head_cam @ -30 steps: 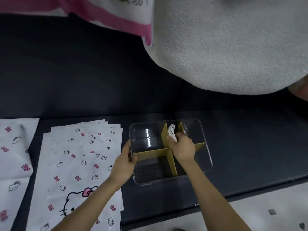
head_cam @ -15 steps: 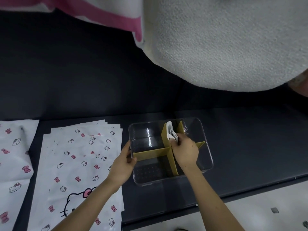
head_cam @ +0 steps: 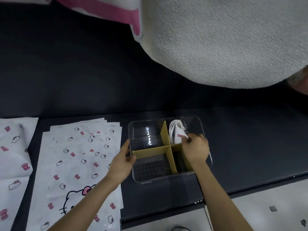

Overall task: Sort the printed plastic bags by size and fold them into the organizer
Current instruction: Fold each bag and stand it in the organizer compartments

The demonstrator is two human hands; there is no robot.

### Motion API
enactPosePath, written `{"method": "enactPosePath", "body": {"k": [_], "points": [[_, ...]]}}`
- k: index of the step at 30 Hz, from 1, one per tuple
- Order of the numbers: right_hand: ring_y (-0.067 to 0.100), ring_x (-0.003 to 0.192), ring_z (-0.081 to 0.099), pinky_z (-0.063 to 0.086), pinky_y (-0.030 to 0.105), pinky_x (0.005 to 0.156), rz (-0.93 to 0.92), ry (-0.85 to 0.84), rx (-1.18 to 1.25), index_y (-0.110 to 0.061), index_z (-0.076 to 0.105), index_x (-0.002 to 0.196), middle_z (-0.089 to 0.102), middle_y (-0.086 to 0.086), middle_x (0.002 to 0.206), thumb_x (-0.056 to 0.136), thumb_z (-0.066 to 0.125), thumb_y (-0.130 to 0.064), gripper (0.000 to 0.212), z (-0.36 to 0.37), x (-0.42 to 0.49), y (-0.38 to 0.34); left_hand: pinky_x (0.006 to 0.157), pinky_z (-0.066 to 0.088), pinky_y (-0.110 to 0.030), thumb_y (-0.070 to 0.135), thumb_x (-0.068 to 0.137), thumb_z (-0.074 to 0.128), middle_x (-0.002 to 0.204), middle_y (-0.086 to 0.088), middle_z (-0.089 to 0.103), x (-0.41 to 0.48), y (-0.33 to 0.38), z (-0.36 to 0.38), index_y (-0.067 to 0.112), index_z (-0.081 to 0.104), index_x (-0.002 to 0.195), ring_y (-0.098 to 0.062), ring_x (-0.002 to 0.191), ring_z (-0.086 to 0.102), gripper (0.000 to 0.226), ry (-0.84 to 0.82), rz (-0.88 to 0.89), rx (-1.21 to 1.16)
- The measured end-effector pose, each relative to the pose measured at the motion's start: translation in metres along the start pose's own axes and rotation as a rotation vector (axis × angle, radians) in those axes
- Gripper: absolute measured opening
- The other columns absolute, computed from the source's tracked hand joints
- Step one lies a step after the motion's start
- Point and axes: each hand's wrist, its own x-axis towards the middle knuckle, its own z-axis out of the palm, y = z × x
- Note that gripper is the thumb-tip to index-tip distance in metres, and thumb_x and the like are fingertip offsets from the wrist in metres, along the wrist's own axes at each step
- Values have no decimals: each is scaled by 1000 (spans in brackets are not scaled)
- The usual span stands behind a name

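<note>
One organizer (head_cam: 144, 130), one folded bag (head_cam: 175, 131), two hands (head_cam: 121, 161) (head_cam: 196, 151)

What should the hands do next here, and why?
Probably the right hand should press the folded bag down and let go. It pinches the bag's corner, and the bag fans open above the yellow divider in the organizer's far compartment, so it does not look settled. The left hand grips the organizer's left wall, steadying it.

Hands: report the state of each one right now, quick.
Left hand: closed, gripping the left wall of the organizer.
Right hand: closed, pinching the folded bag in the far right compartment.
</note>
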Motion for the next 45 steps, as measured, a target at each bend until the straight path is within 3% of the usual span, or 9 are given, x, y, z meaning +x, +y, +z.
{"method": "enactPosePath", "body": {"k": [6, 14, 24, 28, 30, 35, 38, 40, 45], "points": [[32, 102, 52, 38, 36, 84, -154, -105, 21, -12, 72, 90, 60, 8, 117, 87, 56, -48, 40, 7, -2, -4, 95, 46, -34, 7, 97, 47, 129, 2, 52, 0, 0, 0, 32, 18, 148, -16, 109, 52, 63, -5, 3, 32], [29, 120, 45, 29, 44, 100, -88, -62, -164, -20, 69, 107, 53, 4, 132, 72, 55, -75, 67, 10, -6, -19, 95, 46, -34, 8, 97, 48, 134, -3, 53, 0, -1, -1, 31, 20, 148, -23, 115, 56, 63, -9, -4, 74], [37, 90, 58, 41, 43, 80, -91, 118, 4, -12, 74, 75, 67, 13, 106, 84, 66, -22, 15, 12, -4, -25, 92, 48, -31, 12, 95, 53, 128, -3, 58, 5, -7, -3, 29, 28, 146, -17, 106, 58, 59, -5, 1, 89], [18, 57, 45, 34, 26, 52, -14, 21, 511, -12, 49, 59, 51, 3, 62, 94, 57, -18, 36, -29, -6, -14, 94, 43, -34, 17, 93, 56, 131, -9, 56, 2, 5, -10, 14, 45, 139, -26, 117, 53, 47, 320, 79, 254], [15, 55, 47, 39, 28, 50, 54, -119, 790, -5, 54, 65, 53, 4, 59, 94, 56, -17, 32, -54, -12, -14, 93, 45, -34, 22, 93, 58, 126, -3, 58, -1, 23, -12, 13, 53, 131, -24, 113, 55, 39, 406, 199, 219], [19, 69, 64, 51, 28, 54, 4, -585, 900, -4, 69, 91, 74, 7, 83, 94, 57, -13, 15, -83, -27, -24, 85, 37, -4, 35, 96, 49, 115, 18, 57, -2, 73, -2, 30, 53, 126, 0, 104, 54, 30, 40, 261, -53], [17, 75, 68, 53, 27, 59, -11, -556, 950, -7, 67, 93, 73, 6, 86, 94, 55, -11, 12, -84, -29, -33, 84, 48, -14, 28, 95, 53, 116, 14, 61, -3, 76, 9, 36, 49, 119, -3, 102, 59, 25, -162, 189, -170], [12, 78, 69, 52, 20, 56, 26, -470, 982, -12, 64, 94, 72, 3, 88, 92, 58, -7, 7, -81, -29, -36, 81, 55, -25, 18, 90, 62, 121, 9, 59, -6, 73, 13, 32, 42, 129, -11, 104, 61, 46, -239, 144, -194], [14, 93, 66, 53, 18, 61, 101, -439, 999, -16, 52, 114, 67, 2, 103, 86, 66, -6, 33, -73, -29, -31, 78, 58, -31, 3, 80, 73, 122, 3, 57, -7, 66, 15, 32, 36, 136, -18, 111, 58, 73, -275, 87, -199]]}}
